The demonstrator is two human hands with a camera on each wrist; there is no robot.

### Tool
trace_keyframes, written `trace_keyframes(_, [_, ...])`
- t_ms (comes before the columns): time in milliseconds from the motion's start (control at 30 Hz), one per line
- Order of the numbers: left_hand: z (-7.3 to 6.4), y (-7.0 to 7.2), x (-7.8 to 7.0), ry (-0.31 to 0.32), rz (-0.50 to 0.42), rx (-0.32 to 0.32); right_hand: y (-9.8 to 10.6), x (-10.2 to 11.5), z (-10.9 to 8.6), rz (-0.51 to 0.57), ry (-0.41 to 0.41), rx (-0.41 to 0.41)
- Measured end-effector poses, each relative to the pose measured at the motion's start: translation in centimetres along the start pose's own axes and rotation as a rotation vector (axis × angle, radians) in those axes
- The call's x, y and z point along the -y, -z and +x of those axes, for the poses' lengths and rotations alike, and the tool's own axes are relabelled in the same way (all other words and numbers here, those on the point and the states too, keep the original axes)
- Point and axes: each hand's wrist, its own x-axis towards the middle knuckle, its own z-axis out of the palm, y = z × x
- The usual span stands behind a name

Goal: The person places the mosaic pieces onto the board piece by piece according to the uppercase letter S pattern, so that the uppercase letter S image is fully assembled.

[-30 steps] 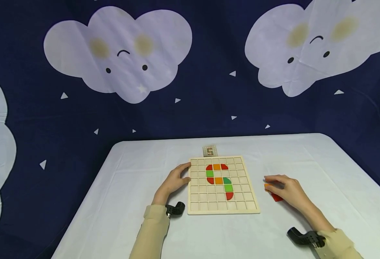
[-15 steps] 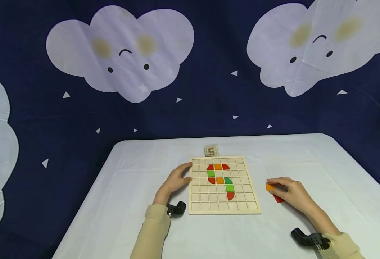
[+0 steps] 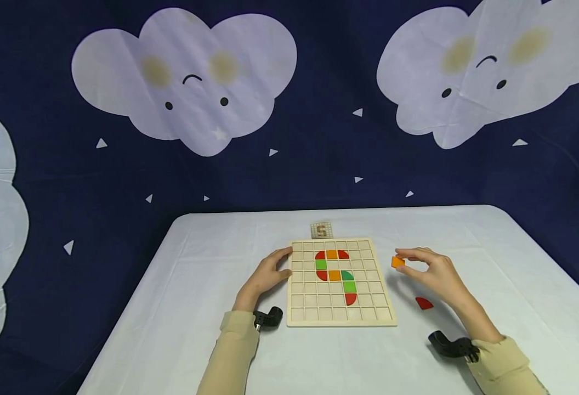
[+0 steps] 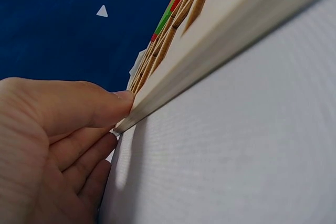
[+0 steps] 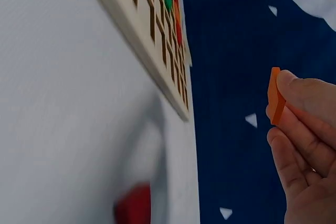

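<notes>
A square wooden grid board (image 3: 314, 315) lies on the table with red, orange and green tiles set in its cells, forming a curved S-like shape. My left hand (image 3: 265, 278) rests at the board's left edge, thumb and fingertips against the rim; in the left wrist view its thumb (image 4: 100, 106) touches the board's side. Right of the board, my right hand (image 3: 440, 277) pinches an orange square tile (image 3: 397, 262) between thumb and fingers, raised above the table. The right wrist view shows this tile edge-on. A red quarter-round tile (image 3: 424, 303) lies on the table below that hand.
A small pattern card (image 3: 321, 230) with an S figure lies behind the board's far edge. White cloth covers the table (image 3: 210, 252), and a dark blue curtain (image 3: 319, 181) with clouds hangs behind it. Each wrist wears a black camera mount.
My right hand has lifted the orange tile off the table and moved it up and slightly left, uncovering the red tile. The left hand stays at the board's edge.
</notes>
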Motion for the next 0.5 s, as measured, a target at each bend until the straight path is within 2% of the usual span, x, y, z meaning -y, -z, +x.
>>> trace_keyframes(233, [0.1, 0.0, 0.1, -0.002, 0.006, -0.003, -2.4, 1.7, 1.8, 0.045, 0.056, 0.035])
trace_keyframes(500, [0.2, 0.0, 0.1, 0.002, 0.01, 0.001, -4.9, 4.3, 1.9, 0.156, 0.084, 0.12])
